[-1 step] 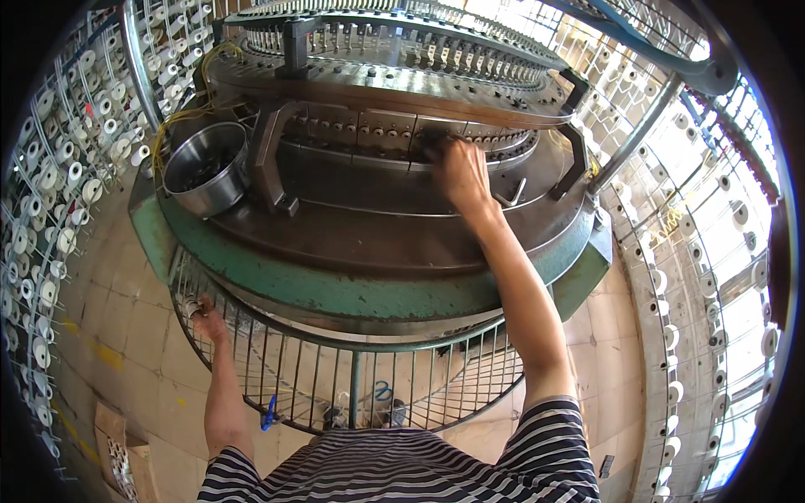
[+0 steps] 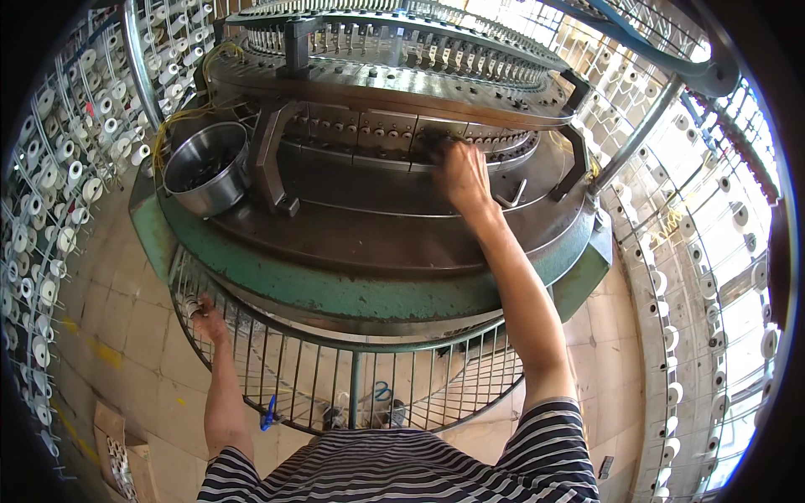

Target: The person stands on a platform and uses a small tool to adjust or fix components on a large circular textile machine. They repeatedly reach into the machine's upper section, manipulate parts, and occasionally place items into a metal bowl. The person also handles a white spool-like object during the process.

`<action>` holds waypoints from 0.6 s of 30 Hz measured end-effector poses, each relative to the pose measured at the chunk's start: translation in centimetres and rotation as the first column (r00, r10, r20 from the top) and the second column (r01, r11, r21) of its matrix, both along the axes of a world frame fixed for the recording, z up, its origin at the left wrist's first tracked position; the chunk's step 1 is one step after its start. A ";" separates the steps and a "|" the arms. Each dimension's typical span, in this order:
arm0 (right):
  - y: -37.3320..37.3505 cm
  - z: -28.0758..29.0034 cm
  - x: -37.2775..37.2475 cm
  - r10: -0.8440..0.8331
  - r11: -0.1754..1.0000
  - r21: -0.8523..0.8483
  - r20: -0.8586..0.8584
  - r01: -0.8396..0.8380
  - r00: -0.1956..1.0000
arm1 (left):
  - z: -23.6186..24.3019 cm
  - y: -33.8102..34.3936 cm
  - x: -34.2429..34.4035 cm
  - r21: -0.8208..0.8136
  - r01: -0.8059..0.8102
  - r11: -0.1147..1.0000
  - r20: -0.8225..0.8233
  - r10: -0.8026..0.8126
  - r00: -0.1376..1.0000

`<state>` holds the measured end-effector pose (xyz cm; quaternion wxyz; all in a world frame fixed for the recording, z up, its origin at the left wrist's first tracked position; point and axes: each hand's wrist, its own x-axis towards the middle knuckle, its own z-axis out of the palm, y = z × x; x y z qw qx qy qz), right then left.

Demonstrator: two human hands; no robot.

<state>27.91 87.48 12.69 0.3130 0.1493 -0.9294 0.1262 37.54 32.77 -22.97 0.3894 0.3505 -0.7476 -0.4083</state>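
Observation:
My right hand (image 2: 464,174) is at the curved band of metal blocks (image 2: 381,134) on the circular knitting machine, fingers curled around something dark and blurred that I cannot make out. An L-shaped hex key (image 2: 513,195) lies on the dark metal deck (image 2: 360,243) just right of that hand. A steel pot (image 2: 210,197) holding dark small parts stands on the deck at left, beside an angled bracket (image 2: 272,159). My left hand (image 2: 208,318) is low at the left edge of the round wire guard (image 2: 352,386), fingers curled on something pale and small, not clear.
The machine's green rim (image 2: 335,289) curves before me. Yarn cones on racks (image 2: 75,172) line both sides. Steel posts (image 2: 629,134) rise beside the machine. A cardboard box (image 2: 113,427) lies at lower left on the tiled floor (image 2: 142,344). A blue object (image 2: 268,412) hangs on the guard.

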 end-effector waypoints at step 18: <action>-0.6 -0.7 -0.1 -0.114 0.992 0.043 -0.040 0.116 0.993 | -1.1 -1.1 -0.6 0.065 0.066 0.996 0.000 -0.066 0.998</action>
